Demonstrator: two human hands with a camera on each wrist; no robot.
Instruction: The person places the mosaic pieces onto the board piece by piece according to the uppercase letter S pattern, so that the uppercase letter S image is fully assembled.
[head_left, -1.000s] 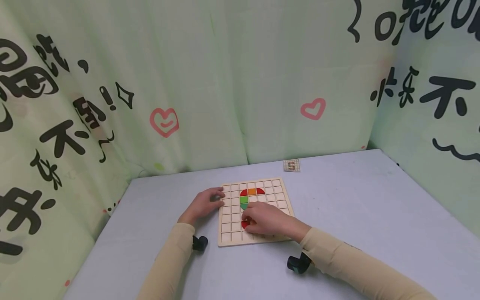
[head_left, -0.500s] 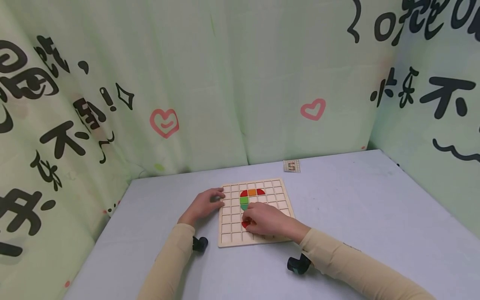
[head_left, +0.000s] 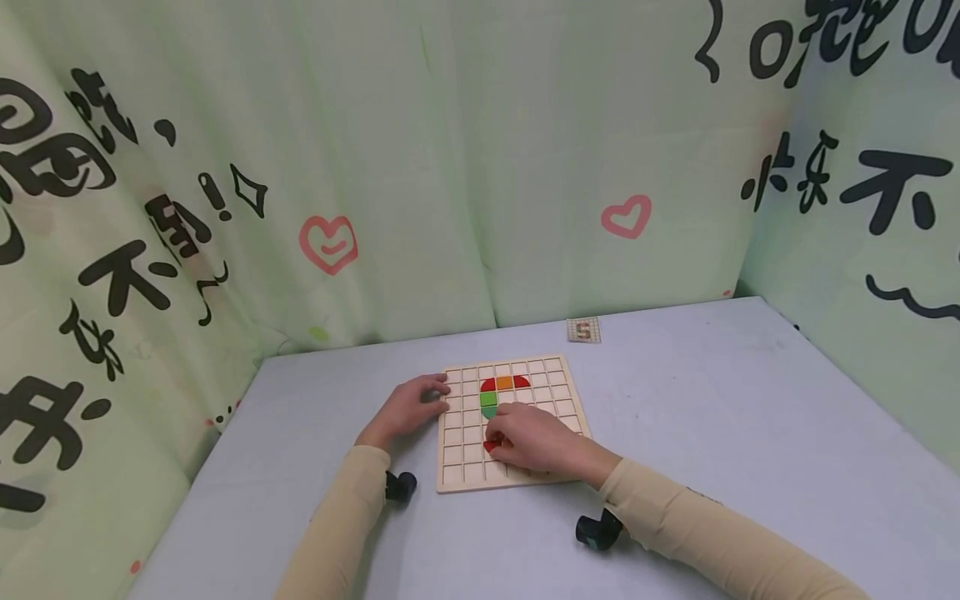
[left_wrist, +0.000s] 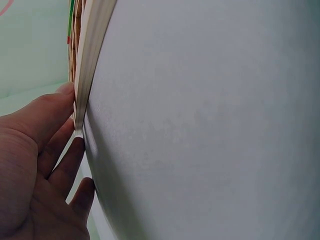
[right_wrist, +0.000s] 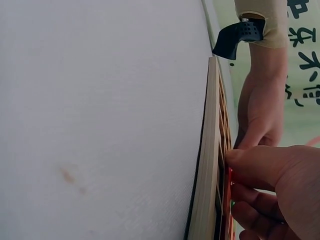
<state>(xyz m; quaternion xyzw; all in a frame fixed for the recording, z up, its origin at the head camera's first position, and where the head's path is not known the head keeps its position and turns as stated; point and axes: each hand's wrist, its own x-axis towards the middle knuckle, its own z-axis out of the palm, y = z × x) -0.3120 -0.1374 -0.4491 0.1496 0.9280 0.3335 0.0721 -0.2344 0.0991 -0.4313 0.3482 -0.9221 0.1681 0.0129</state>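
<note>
A wooden grid board (head_left: 452,477) lies on the table. My left hand (head_left: 408,408) rests at its left edge; in the left wrist view the thumb (left_wrist: 55,107) touches the rim and the other fingers reach down beside it. Over the lower middle of the board, my right hand (head_left: 532,437) pinches a red tile (head_left: 491,446), mostly hidden by the fingers. A red sliver (right_wrist: 229,176) shows under the thumb in the right wrist view. Farther up the grid sit an orange square tile (head_left: 504,383) between two red rounded ones, a green square tile (head_left: 488,399) and a teal tile (head_left: 488,412).
A small card (head_left: 583,331) with a printed grid and figure lies at the table's back edge. The pale table (head_left: 697,400) extends around the board. Behind it hangs a green curtain (head_left: 420,167) with black writing and pink hearts. A black wrist camera (head_left: 598,531) is under the right forearm.
Almost nothing moves. A little less of the red tile shows by my right fingers than one second ago; the left hand stays at the board's edge.
</note>
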